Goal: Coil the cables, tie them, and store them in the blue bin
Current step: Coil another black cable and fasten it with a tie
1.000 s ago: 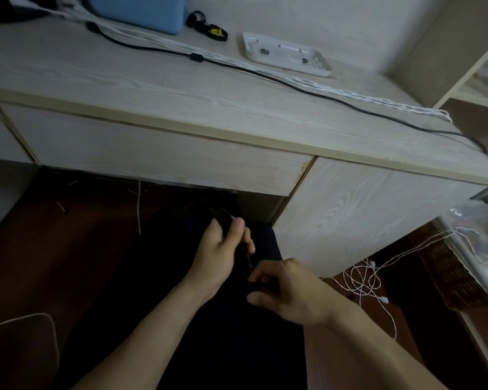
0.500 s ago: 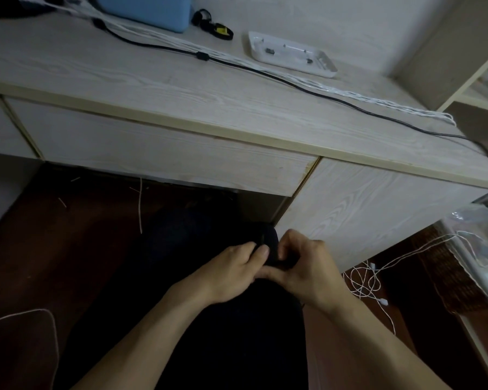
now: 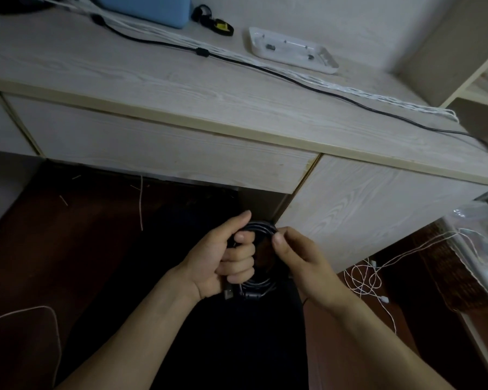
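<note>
Since half a sec ago both hands have pulled slightly apart and a black cable coil (image 3: 261, 232) now shows between them. Left hand (image 3: 223, 260) is wrapped round the coil's left side, fingers curled through the loop, thumb up; a plug end hangs just below its palm. Right hand (image 3: 299, 254) pinches the coil's upper right w/ thumb and forefinger. Coil sits low, in front of dark lap, below the worktop (image 3: 152, 80) edge.

Far left of the hands, a thin pale wire (image 3: 51, 319) loops on the dark floor. Up beyond the hands on the worktop: blue bin (image 3: 150, 7) at top left, well apart from the coil; a long black cable (image 3: 265, 69) and white cable bundle (image 3: 350, 90) run diagonally across; small black-yellow item (image 3: 217, 23) beside the bin; white tray (image 3: 293, 50) further right. Right of the right hand, tangled white earphone wire (image 3: 364, 277) on the floor near a wicker basket (image 3: 445, 263).
</note>
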Action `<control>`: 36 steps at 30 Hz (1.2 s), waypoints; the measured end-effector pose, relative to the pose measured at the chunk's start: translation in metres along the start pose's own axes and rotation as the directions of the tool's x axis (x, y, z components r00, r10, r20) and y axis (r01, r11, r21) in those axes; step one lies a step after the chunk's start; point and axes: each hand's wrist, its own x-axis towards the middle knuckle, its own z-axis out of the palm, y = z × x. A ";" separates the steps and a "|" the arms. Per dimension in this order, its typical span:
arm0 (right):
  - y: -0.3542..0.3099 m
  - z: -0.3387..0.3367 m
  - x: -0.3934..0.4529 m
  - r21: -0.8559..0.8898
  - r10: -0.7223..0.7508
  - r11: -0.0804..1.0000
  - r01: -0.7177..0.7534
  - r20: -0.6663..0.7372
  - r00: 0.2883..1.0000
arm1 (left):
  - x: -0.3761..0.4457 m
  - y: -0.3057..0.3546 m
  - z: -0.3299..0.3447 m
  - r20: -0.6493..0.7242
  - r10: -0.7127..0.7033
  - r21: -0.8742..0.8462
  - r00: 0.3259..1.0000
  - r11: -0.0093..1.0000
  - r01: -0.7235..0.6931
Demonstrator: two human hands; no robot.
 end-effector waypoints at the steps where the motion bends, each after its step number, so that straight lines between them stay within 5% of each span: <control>1: -0.002 0.002 -0.001 0.151 0.066 0.986 -0.069 0.023 0.998 | 0.002 -0.001 0.001 -0.049 0.009 0.017 0.999 1.000 -0.008; 6: -0.006 -0.001 -0.001 0.548 0.208 0.805 -0.228 0.099 0.973 | 0.009 -0.007 0.001 -0.020 -0.024 -0.073 1.000 0.997 0.023; 12: -0.006 -0.001 0.005 0.568 0.394 0.758 -0.320 -0.008 0.919 | 0.014 -0.019 0.007 -0.092 0.003 -0.129 0.996 0.992 -0.015; 17: 0.003 -0.013 0.004 0.156 0.243 0.961 -0.230 -0.071 0.967 | 0.014 -0.016 0.001 -0.274 0.120 -0.326 0.954 0.922 -0.210; 22: 0.008 -0.048 0.003 -0.205 0.179 0.956 -0.210 -0.159 0.971 | 0.012 0.003 -0.019 -0.442 0.253 -0.404 0.861 0.801 -0.442; 28: 0.010 -0.062 -0.004 -0.432 0.142 0.871 -0.232 -0.230 0.963 | 0.007 0.013 -0.031 -0.806 0.181 -0.373 0.563 0.584 -0.722; 32: 0.008 -0.048 -0.003 -0.639 0.061 0.763 -0.097 -0.079 0.995 | 0.005 0.009 -0.034 -0.843 0.169 -0.351 0.511 0.547 -0.760; 36: 0.005 -0.033 -0.004 -0.695 0.150 0.719 0.016 0.177 0.973 | 0.006 0.010 -0.027 -0.797 0.335 -0.217 0.502 0.616 -0.757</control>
